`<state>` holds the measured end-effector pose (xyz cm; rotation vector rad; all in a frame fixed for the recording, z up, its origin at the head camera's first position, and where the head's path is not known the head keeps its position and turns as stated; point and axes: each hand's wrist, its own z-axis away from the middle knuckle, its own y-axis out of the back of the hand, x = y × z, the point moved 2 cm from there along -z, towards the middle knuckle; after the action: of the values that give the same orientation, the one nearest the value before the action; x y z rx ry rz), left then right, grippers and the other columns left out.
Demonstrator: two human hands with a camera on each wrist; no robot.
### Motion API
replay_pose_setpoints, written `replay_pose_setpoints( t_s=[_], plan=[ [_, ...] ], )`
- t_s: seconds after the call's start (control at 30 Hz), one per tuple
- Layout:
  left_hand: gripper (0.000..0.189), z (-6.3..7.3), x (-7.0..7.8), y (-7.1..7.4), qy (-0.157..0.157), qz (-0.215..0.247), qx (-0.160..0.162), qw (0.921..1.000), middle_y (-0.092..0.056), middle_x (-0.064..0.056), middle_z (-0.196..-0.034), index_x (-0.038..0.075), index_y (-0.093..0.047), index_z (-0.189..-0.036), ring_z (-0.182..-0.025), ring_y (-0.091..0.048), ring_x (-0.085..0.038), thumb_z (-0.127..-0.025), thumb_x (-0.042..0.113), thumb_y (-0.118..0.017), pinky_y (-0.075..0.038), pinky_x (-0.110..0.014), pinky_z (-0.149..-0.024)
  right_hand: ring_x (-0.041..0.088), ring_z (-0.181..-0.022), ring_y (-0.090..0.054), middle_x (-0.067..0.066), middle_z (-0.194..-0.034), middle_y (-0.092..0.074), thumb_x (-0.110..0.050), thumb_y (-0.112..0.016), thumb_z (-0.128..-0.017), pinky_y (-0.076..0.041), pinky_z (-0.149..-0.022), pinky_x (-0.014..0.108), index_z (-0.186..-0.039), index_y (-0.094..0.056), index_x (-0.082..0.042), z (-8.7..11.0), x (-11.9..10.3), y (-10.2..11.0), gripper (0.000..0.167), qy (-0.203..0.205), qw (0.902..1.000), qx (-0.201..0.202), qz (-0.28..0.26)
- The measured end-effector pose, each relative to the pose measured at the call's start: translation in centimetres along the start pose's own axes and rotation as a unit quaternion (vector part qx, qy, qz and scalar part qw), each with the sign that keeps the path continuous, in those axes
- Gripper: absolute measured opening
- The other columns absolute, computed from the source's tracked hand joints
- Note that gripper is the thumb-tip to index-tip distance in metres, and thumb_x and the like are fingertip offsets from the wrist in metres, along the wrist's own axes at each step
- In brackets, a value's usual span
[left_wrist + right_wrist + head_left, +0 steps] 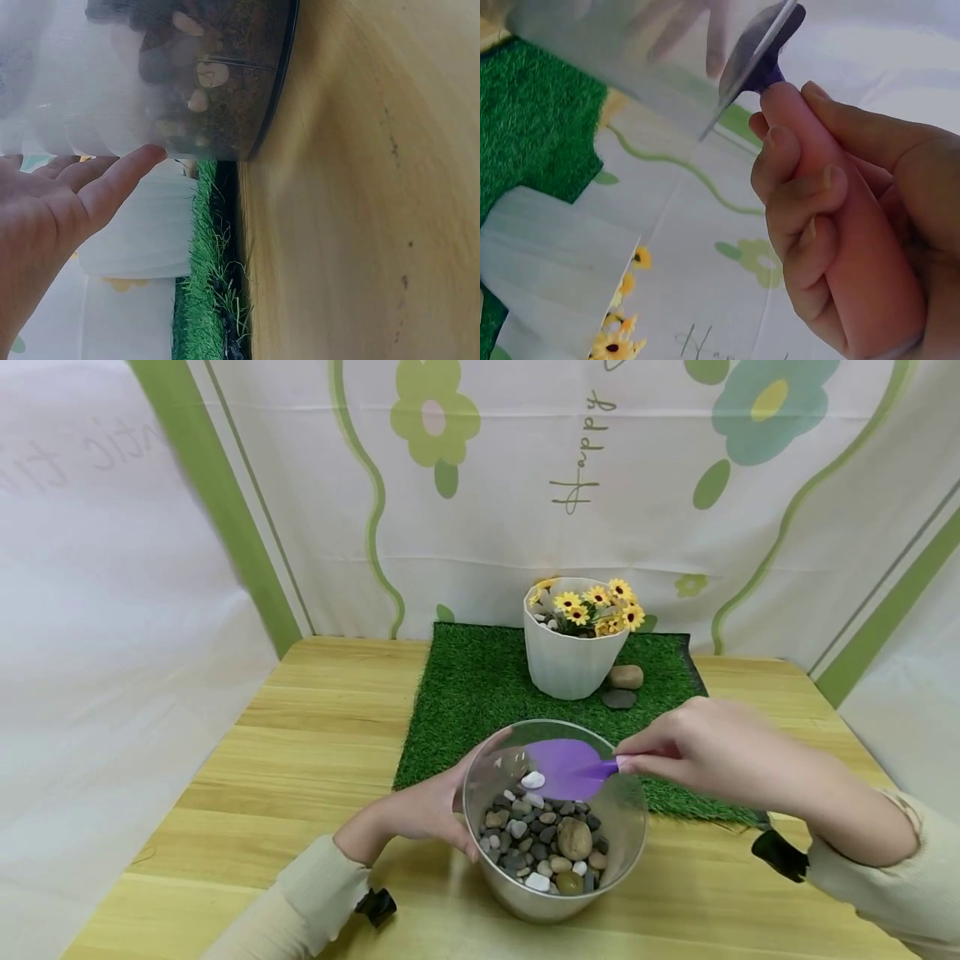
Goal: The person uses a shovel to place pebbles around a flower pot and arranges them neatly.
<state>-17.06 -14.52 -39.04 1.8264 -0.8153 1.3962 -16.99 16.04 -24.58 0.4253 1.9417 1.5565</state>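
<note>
My right hand (708,756) grips the pink handle (844,232) of a toy shovel with its fingers wrapped round it. The shovel's purple blade (564,768) reaches into a clear plastic bucket (633,852), above the mixed pebbles (543,835) at its bottom. A white pebble (533,780) shows at the blade's left edge. Against the bucket's left side rests my left hand (431,806), thumb at the near side and straight, spread fingers along the far side. In the left wrist view, the fingertips touch the wall above the bucket's base.
Beyond the bucket, a white pot (573,660) with yellow flowers (596,602) stands on a green turf mat (472,685). A brown stone (626,677) and a dark flat stone (618,698) lie beside it. The wooden table (247,793) backs onto a printed curtain (510,527).
</note>
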Motion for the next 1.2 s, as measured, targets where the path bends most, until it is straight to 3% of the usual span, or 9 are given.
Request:
replay_pose_setpoints(
  t_s=[0.1,0.27,0.6,0.83,1.03,1.2],
  plan=[
    [0.141,-0.3,0.1,-0.1,-0.006,0.007,-0.001,1.0000,-0.012,-0.010,-0.170,0.028,0.012,-0.164,-0.154,-0.021,-0.025,-0.070,0.056,-0.089,-0.023,-0.043,-0.123,-0.008,-0.053,-0.045,-0.015,-0.086,-0.075,-0.027,-0.074,-0.096,-0.041,-0.046,0.020,-0.105,-0.083,-0.018,0.3,0.7,0.4,0.016,-0.025,0.9997,0.000,0.004],
    [0.139,-0.5,0.1,-0.1,-0.030,0.001,-0.012,0.9995,-0.008,-0.012,-0.171,0.025,0.014,-0.164,-0.155,-0.014,-0.035,-0.073,0.056,-0.086,-0.016,-0.047,-0.125,-0.003,-0.048,-0.038,-0.018,-0.082,-0.073,-0.028,-0.074,-0.096,-0.035,-0.044,0.023,-0.108,-0.083,-0.019,0.7,1.6,0.9,0.018,-0.074,0.9971,-0.005,0.017],
    [0.141,-0.1,0.1,0.0,0.001,-0.051,0.003,0.9987,-0.007,-0.012,-0.171,0.024,0.016,-0.163,-0.155,-0.016,-0.029,-0.071,0.068,-0.081,-0.017,-0.041,-0.124,0.001,-0.047,-0.033,-0.017,-0.082,-0.071,-0.029,-0.073,-0.097,-0.030,-0.044,0.023,-0.110,-0.082,-0.020,1.1,2.9,2.0,0.019,-0.110,0.9922,0.006,0.058],
    [0.141,0.0,0.2,0.0,0.001,-0.060,0.005,0.9982,-0.007,-0.011,-0.171,0.024,0.015,-0.164,-0.154,-0.017,-0.029,-0.070,0.068,-0.080,-0.017,-0.042,-0.125,0.004,-0.045,-0.032,-0.020,-0.066,-0.058,-0.033,-0.071,-0.098,-0.027,-0.042,0.024,-0.113,-0.081,-0.022,1.2,3.7,2.4,0.021,-0.132,0.9870,0.019,0.090],
    [0.141,0.0,0.2,0.0,0.005,-0.067,0.005,0.9977,-0.008,-0.010,-0.171,0.023,0.015,-0.163,-0.155,-0.017,-0.028,-0.070,0.070,-0.079,-0.017,-0.044,-0.124,0.005,-0.044,-0.032,-0.017,-0.065,-0.056,-0.032,-0.070,-0.099,-0.028,-0.043,0.023,-0.113,-0.081,-0.019,1.3,5.1,1.6,0.022,-0.153,0.9864,0.003,0.060],
    [0.141,0.1,0.2,0.0,0.007,-0.059,0.005,0.9982,-0.008,-0.010,-0.171,0.023,0.015,-0.164,-0.155,-0.016,-0.028,-0.070,0.070,-0.079,-0.018,-0.042,-0.124,0.007,-0.046,-0.032,-0.013,-0.075,-0.067,-0.031,-0.069,-0.100,-0.028,-0.045,0.026,-0.113,-0.080,-0.010,1.1,6.8,0.0,0.027,-0.171,0.9848,-0.019,0.025]
  ],
)
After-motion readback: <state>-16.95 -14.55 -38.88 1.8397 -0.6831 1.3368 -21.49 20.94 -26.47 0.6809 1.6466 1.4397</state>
